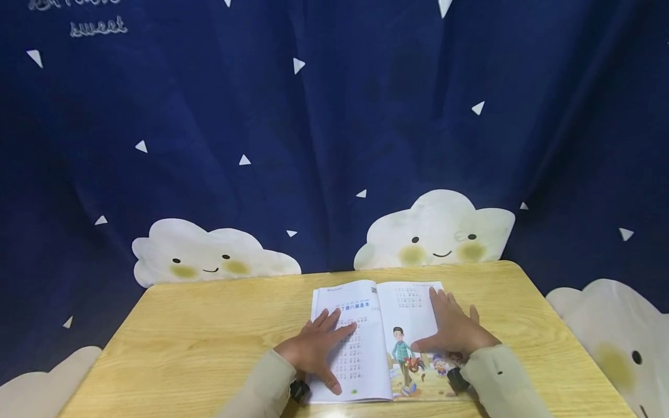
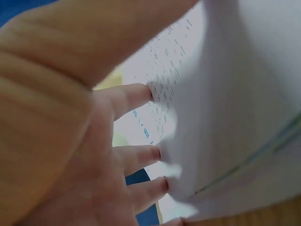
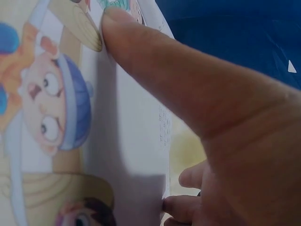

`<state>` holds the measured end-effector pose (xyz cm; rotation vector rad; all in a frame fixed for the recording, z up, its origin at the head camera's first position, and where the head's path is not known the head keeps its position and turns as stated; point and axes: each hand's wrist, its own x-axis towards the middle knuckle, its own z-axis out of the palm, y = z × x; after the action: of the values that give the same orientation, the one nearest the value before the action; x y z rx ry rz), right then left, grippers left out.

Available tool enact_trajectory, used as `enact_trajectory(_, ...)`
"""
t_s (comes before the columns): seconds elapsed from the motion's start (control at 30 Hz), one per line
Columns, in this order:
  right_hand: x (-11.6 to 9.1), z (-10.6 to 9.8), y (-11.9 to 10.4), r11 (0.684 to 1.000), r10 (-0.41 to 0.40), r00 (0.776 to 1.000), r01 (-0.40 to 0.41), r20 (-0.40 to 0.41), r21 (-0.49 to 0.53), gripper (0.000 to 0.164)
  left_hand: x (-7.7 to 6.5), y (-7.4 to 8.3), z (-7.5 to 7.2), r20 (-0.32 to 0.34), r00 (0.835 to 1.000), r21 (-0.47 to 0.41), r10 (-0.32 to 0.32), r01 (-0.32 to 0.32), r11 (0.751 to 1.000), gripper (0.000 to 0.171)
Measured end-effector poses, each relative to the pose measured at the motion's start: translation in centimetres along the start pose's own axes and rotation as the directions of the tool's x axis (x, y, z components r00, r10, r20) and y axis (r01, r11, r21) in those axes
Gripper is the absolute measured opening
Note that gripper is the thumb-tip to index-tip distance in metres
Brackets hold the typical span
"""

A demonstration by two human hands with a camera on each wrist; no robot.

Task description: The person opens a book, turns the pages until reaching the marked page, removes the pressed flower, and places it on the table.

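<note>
An open book point(image 1: 366, 354) lies on the wooden table, with printed text on its left page and a drawn child holding a rooster on its right page. My left hand point(image 1: 319, 348) rests on the left page with fingers spread. In the left wrist view, its fingertips point(image 2: 145, 94) touch the paper beside the printed lines. Over the outer part of the right page lies my right hand point(image 1: 453, 328), its thumb stretched toward the drawn child. The right wrist view shows that thumb point(image 3: 141, 47) on the page above a cartoon figure in a blue cap.
The light wooden table point(image 1: 198, 342) extends to both sides of the book. Behind it hangs a dark blue curtain point(image 1: 334, 128) printed with white triangles and smiling clouds. Dark wrist devices point(image 1: 299, 391) sit at the cuffs of both pale sleeves point(image 1: 266, 380).
</note>
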<state>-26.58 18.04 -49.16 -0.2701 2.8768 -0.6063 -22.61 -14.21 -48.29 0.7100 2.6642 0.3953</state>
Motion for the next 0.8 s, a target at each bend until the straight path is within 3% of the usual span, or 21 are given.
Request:
enact_trajectory(0.43,-0.21,-0.40,-0.29,1.000,-0.003,1.000,0.003,-0.018,-0.030,0.144,-0.20,0.09,0.19,-0.042,0.999,-0.008,0.011,-0.011,1.000,0.120)
enact_trajectory(0.8,-0.04,0.12,-0.11,0.999,-0.008,1.000,0.008,-0.002,0.032,0.141,-0.47,-0.25,0.19,-0.033,0.999,-0.014,0.015,-0.016,1.000,0.119)
